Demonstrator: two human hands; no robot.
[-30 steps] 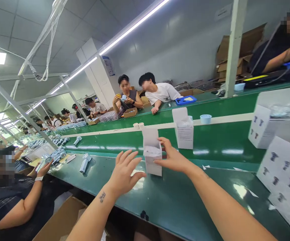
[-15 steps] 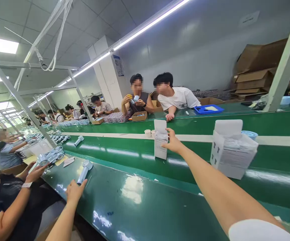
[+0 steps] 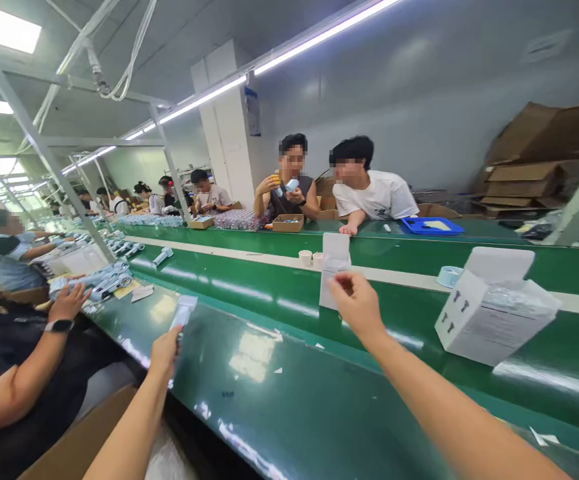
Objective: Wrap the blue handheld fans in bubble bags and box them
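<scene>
L hand (image 3: 165, 350), only reaching b4, now grips long pale-blue plastic gadget (image 3: 183, 312), ctr-left of frame: grab looks done. R hand (image 3: 362, 303) is by tall white card box (image 3: 328, 268), mid-frame; can't tell if touching.

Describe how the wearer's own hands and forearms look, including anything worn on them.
The left hand and right hand are both bare, with no gloves. The left forearm and right forearm are uncovered as far as the picture shows, with no sleeve in view. Neither wrist shows a watch or band. Rings or fine markings can't be made out.
</scene>
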